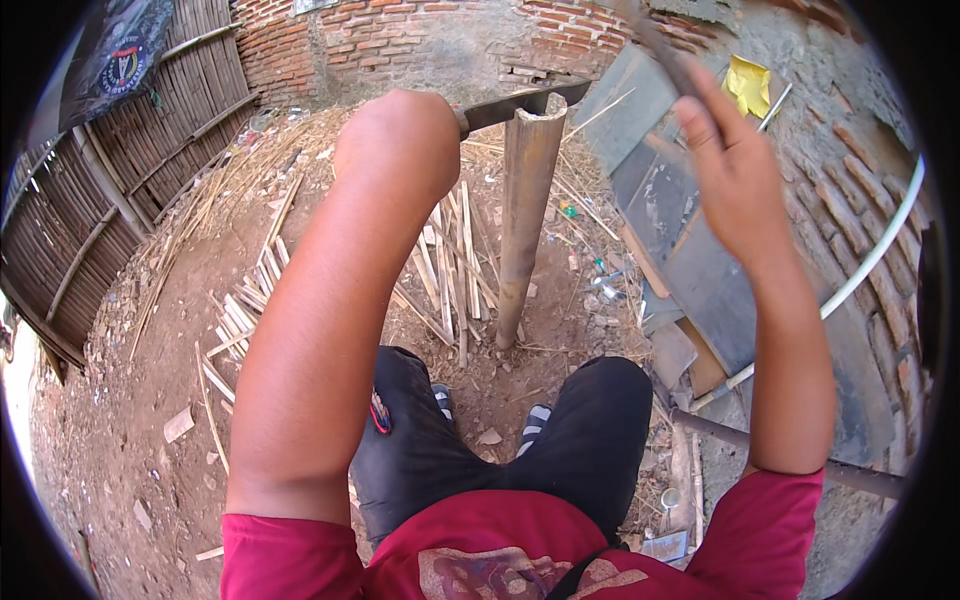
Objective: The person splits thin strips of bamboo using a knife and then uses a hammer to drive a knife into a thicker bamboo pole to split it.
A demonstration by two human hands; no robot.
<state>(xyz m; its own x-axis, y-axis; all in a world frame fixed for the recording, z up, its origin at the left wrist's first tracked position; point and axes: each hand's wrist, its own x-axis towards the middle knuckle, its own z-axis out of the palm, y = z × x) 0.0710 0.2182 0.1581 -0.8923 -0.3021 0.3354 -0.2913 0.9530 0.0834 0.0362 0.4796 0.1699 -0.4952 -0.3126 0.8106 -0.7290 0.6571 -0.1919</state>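
Note:
My left hand is closed round the handle of a machete, with its dark blade pointing right. The blade lies across the top of an upright bamboo pole; whether it has cut into the rim, I cannot tell. The pole stands on the dirt in front of my knees. Raised to the right of it, my right hand grips a dark stick, blurred by motion and running up to the top edge of the view.
Split bamboo strips lie scattered left of and behind the pole. Dark boards lean along the right, near a pale hose. A brick wall stands at the back, a bamboo fence at the left.

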